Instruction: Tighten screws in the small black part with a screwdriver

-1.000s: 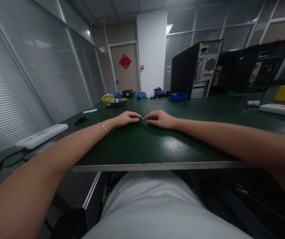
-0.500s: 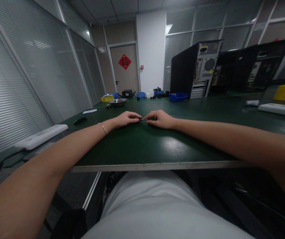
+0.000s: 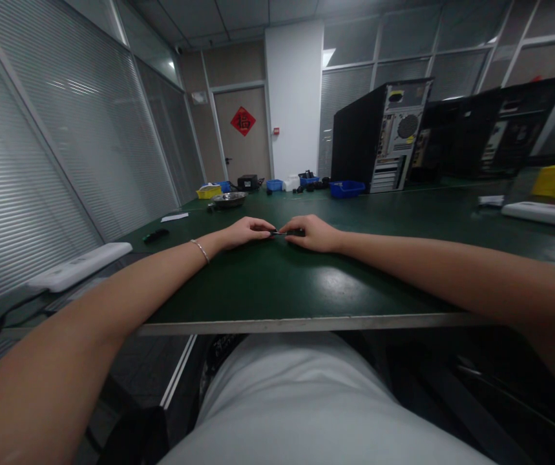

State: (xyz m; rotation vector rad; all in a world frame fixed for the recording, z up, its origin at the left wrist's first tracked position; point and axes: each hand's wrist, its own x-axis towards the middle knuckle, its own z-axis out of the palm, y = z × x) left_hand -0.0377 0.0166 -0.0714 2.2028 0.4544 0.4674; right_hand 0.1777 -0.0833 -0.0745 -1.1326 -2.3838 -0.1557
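Note:
Over the green tabletop (image 3: 258, 284), my left hand (image 3: 247, 232) and my right hand (image 3: 316, 233) meet fingertip to fingertip. Between them is a small, thin dark piece with a shiny edge (image 3: 278, 233), too small to name. My left thumb and fingers pinch its left end. On the other side my right thumb and fingers are closed on its right end, and part of it is hidden behind them. A bracelet circles my left wrist.
A dark green-black object (image 3: 156, 236) and a white power strip (image 3: 83, 266) lie left. Behind are a metal bowl (image 3: 230, 199), a yellow bin (image 3: 209, 192) and a blue bin (image 3: 347, 188). A black computer tower (image 3: 360, 145) stands right of centre. The table's front edge (image 3: 296, 324) is close.
Both hands stay in nearly the same place. The small piece between the fingertips has shifted very slightly.

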